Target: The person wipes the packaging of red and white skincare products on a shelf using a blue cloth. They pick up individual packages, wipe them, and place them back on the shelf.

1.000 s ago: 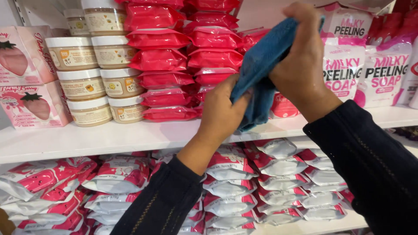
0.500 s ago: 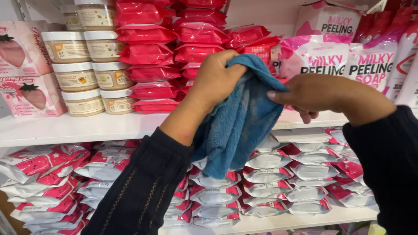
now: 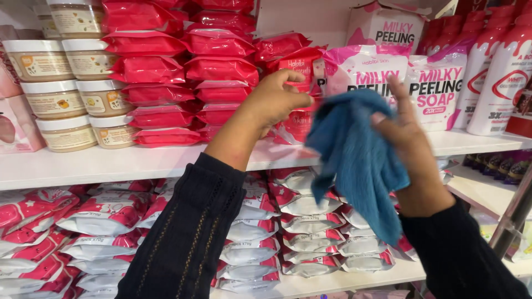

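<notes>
Nearest to me, two dark sleeves are rising toward the shelving, and between them, low down, the white and pink soft packs (image 3: 310, 241) are lying stacked on the lower shelf. On the right, the right hand (image 3: 413, 149) is gripping a blue cloth (image 3: 357, 160), fingers pinching its upper edge while the rest is hanging down in loose folds, so its long axis is running roughly top to bottom. The left hand (image 3: 274, 99) is sitting just to the left of the cloth, curled shut on nothing I can make out, its knuckles close to the fabric but not holding it; the cloth lies to the right of that hand and belongs to the right one alone. Half a second ago the left hand was buried in the cloth and both were sharing it; now it is drawing clear and the cloth is hanging further right. Beyond the hands, the white shelf (image 3: 111, 163) is carrying red flat packs (image 3: 160, 72), cream jars (image 3: 55, 99) at far left and pink-and-white soap bags (image 3: 438, 88) at far right.
</notes>
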